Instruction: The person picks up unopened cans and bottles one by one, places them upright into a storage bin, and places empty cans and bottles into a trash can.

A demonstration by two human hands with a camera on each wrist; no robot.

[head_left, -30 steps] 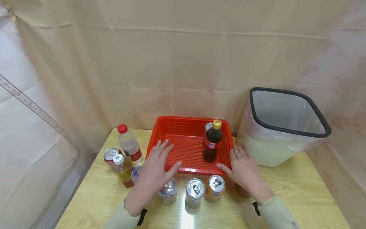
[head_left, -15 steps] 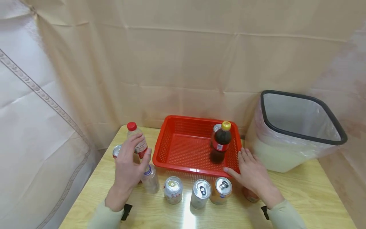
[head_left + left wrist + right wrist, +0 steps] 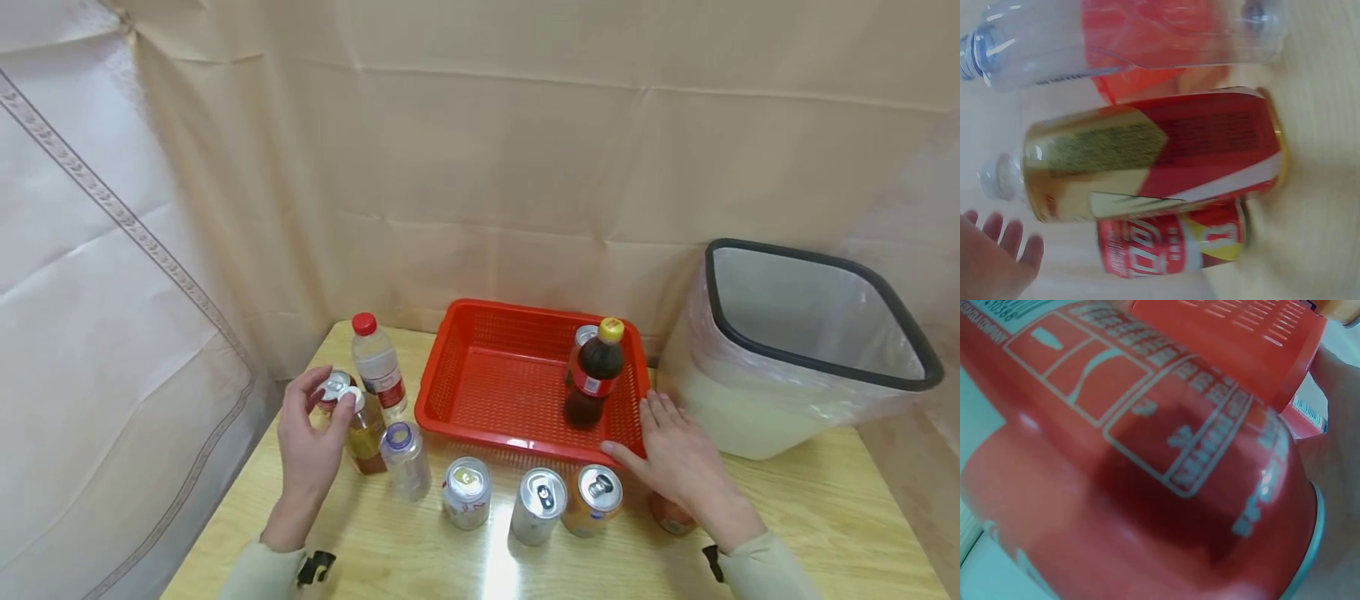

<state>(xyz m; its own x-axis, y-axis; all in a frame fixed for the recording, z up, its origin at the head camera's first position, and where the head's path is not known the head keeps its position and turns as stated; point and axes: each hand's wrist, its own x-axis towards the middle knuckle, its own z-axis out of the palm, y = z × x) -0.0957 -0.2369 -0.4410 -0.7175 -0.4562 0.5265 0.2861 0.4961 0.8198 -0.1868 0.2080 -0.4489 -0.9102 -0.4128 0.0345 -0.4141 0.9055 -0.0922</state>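
In the head view my left hand (image 3: 309, 446) is at the far left, thumb and fingers parted around the white-capped bottle (image 3: 366, 437) of amber drink and the red can (image 3: 335, 387) behind it. The left wrist view has its fingertips just short of that bottle's cap (image 3: 997, 178). My right hand (image 3: 686, 458) rests on the front right corner of the red basket (image 3: 487, 432), fingers straight along the side and thumb at the front rim. Inside the basket stand a yellow-capped cola bottle (image 3: 595, 375) and a can (image 3: 573, 350), partly hidden behind it.
A red-capped bottle (image 3: 380, 367) stands left of the basket. Before it are a clear bottle (image 3: 406, 465), a white can (image 3: 467, 496), a silver can (image 3: 538, 508) and an orange can (image 3: 592, 500). A red can (image 3: 670, 515) sits under my right wrist. A lined bin (image 3: 750, 392) stands right.
My left hand has moved from the basket's left front edge out to the white-capped bottle. My right hand stays on the basket corner. The head view has turned left.
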